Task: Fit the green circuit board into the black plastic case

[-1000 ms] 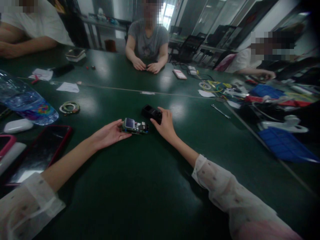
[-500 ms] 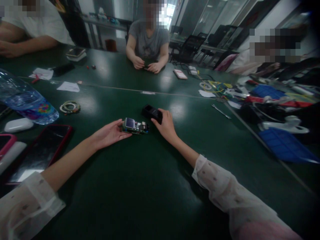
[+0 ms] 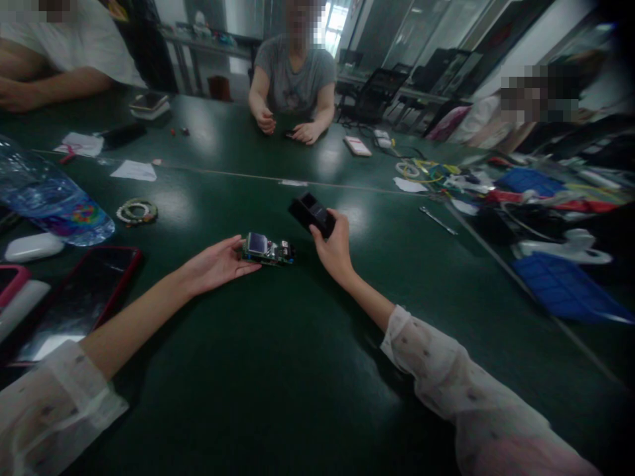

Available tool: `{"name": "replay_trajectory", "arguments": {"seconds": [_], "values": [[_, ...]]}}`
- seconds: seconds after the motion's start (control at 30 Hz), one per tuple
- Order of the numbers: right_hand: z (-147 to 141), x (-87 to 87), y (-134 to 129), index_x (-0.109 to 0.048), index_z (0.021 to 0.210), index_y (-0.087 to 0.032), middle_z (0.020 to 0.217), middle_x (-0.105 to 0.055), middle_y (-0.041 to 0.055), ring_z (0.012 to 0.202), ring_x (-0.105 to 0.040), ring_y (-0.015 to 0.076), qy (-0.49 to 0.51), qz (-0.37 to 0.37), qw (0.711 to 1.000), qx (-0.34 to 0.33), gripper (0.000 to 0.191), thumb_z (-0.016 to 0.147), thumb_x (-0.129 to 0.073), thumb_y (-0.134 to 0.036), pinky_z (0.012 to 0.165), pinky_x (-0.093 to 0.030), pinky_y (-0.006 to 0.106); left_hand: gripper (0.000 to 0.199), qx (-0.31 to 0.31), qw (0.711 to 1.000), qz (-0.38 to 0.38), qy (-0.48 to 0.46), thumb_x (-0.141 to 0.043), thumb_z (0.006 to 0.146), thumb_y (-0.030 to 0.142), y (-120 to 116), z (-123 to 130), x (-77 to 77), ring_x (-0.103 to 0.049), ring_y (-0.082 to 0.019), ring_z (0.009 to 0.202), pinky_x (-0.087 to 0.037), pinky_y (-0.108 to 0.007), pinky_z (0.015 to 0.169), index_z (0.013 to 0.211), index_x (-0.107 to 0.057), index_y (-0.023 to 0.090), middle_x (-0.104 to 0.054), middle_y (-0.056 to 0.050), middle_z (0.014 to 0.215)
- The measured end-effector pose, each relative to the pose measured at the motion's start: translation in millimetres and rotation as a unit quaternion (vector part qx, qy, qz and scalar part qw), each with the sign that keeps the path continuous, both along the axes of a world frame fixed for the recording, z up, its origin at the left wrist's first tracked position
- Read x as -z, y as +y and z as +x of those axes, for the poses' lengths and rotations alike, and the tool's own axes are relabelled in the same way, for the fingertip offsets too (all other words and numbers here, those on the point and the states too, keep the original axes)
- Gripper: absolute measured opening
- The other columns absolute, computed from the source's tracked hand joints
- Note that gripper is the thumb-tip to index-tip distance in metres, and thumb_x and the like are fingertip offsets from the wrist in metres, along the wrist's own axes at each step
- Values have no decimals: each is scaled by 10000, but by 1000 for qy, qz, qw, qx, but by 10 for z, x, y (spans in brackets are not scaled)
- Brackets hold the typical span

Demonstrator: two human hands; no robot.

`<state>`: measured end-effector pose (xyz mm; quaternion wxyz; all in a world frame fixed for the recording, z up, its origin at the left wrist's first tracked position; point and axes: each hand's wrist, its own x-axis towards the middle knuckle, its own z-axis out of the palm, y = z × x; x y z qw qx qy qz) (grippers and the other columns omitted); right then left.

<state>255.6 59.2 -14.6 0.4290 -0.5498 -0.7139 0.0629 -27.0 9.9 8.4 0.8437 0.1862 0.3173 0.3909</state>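
Observation:
A circuit board with a small square screen [image 3: 268, 249] is held at its left end by my left hand [image 3: 215, 266], screen side up, just over the dark green table [image 3: 278, 370]. To the right, my right hand [image 3: 337, 248] grips a black plastic case [image 3: 313, 213] by its near end. The case has a rectangular opening near its far end and is tilted, apart from the board. My right fingers partly cover its near end.
On the left are a water bottle [image 3: 64, 205], bracelets [image 3: 137, 211], a red-edged phone [image 3: 82, 297] and a white earbud case [image 3: 34, 247]. A wrench [image 3: 438, 221], cables [image 3: 421, 172] and blue trays [image 3: 565, 284] lie right. A person in grey [image 3: 297, 79] sits opposite.
My right hand has raised and turned the black case, moving it slightly right, away from the board. My left hand and the board stay almost still. The person opposite has parted their hands.

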Motion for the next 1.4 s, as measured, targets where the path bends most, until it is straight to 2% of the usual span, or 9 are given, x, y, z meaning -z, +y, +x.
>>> {"name": "replay_trajectory", "arguments": {"seconds": [0.13, 0.2, 0.33, 0.43, 0.6, 0.8, 0.97, 1.13, 1.4], "values": [[-60, -66, -98, -279, 1424, -238, 1350, -451, 153, 1278, -462, 306, 32, 32, 999, 1, 518, 967, -426, -432, 1064, -417, 533, 279, 6, 1000, 7, -3, -481, 977, 248, -3, -4, 10, -604, -283, 1224, -418, -439, 1116, 1197, -590, 118, -661, -171, 1230], [-118, -107, -181, -247, 1443, -238, 1367, -437, 151, 1292, -457, 294, 29, 41, 999, -19, 525, 982, -393, -442, 1070, -422, 519, 261, 5, 1000, 7, -1, -479, 978, 250, -8, 2, 2, -612, -284, 1210, -413, -439, 1118, 1158, -608, 111, -664, -172, 1221], [-218, -161, -345, -195, 1484, -253, 1370, -443, 148, 1281, -471, 292, -22, 4, 997, -80, 563, 993, -347, -481, 1042, -451, 522, 217, -5, 1000, 3, 8, -489, 970, 233, -13, 12, -6, -619, -280, 1196, -407, -445, 1121, 1088, -634, 122, -675, -160, 1190], [-251, -165, -408, -192, 1492, -274, 1375, -453, 140, 1283, -466, 299, -61, -17, 985, -158, 589, 980, -379, -497, 1044, -453, 528, 200, -2, 1000, 10, 1, -485, 969, 226, -9, 12, 0, -617, -280, 1199, -415, -449, 1112, 1047, -648, 139, -680, -145, 1184], [-280, -146, -405, -229, 1472, -267, 1367, -465, 136, 1278, -466, 289, -77, -1, 964, -253, 574, 974, -449, -451, 1074, -431, 508, 243, -8, 1000, 6, 4, -447, 987, 236, -13, 26, -9, -620, -286, 1194, -431, -439, 1093, 1064, -649, 126, -678, -148, 1194], [-321, -87, -333, -293, 1427, -209, 1297, -508, 162, 1179, -533, 298, -108, -46, 936, -332, 559, 963, -503, -439, 1006, -478, 531, 266, -21, 1000, -14, 2, -476, 984, 293, -9, 31, -17, -602, -278, 1216, -420, -456, 1102, 1115, -632, 122, -666, -174, 1203], [-314, -55, -311, -297, 1417, -212, 1294, -505, 154, 1163, -545, 294, -95, -42, 937, -334, 566, 951, -544, -417, 980, -500, 525, 306, -16, 1000, 6, 19, -525, 970, 330, -17, 23, 2, -580, -280, 1244, -430, -444, 1097, 1176, -616, 123, -649, -173, 1241], [-306, -91, -334, -300, 1405, -229, 1272, -518, 138, 1143, -558, 287, -110, -38, 934, -337, 574, 934, -582, -399, 969, -508, 526, 348, 6, 994, 88, 65, -618, 895, 141, -65, 32, -27, -609, -252, 1204, -478, -396, 1060, 1242, -597, 141, -653, -138, 1264], [-307, -116, -350, -300, 1390, -241, 1277, -518, 122, 1154, -549, 280, -111, -20, 933, -342, 594, 911, -626, -372, 977, -504, 515, 450, 9, 990, 114, 88, -623, 854, 106, -94, 34, -54, -574, -256, 1253, -471, -383, 1080, 1298, -570, 163, -626, -122, 1319]]}}
